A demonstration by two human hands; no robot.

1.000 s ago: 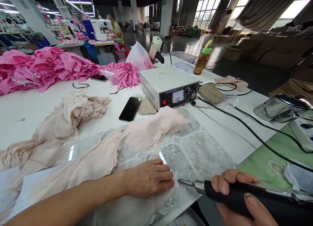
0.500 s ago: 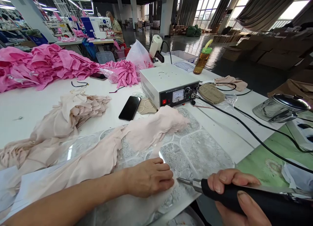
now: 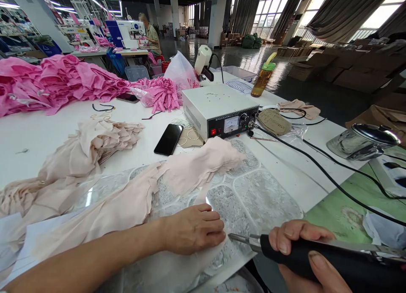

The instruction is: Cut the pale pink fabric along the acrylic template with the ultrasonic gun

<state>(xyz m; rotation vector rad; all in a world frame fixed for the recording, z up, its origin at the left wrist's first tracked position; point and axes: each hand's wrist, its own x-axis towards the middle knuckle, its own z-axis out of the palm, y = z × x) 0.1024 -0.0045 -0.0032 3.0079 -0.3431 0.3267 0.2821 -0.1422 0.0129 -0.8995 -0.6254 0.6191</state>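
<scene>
Two bare hands are at work at the near edge of a white table [image 3: 292,170]. The right hand [image 3: 300,234] is closed firmly around the black handle of a pen-like tool [image 3: 296,257], with the fingers over the top and the thumb along the near side. Its metal tip [image 3: 239,238] points to the left and ends just beside the fingers of the left hand [image 3: 193,229]; whether it touches the cloth, I cannot tell.

The left hand lies palm down, its fingers close together and a little bent, upon a thin pale cloth [image 3: 207,259]. If these fingers also pinch the cloth, I cannot tell, because their undersides are hidden. This cloth lies on a shiny board [image 3: 263,195] with a grey stone pattern.

Behind the left hand, on the same board, is a pile of pale pink pieces [image 3: 203,162], and to the left of it a longer layered stack [image 3: 127,204]. Farther left rests a beige pile [image 3: 91,145]. A black phone [image 3: 168,139] lies between this pile and a white control box [image 3: 218,102], whose red switch [image 3: 213,132] is on the front panel. From this panel a black cable [image 3: 317,162] runs toward the right, passing in front of a metal-lidded jug [image 3: 363,141].

At the far left is a big heap of bright pink fabric [image 3: 63,81]. Beyond it, another person [image 3: 152,37] sits at a sewing machine [image 3: 127,33].
</scene>
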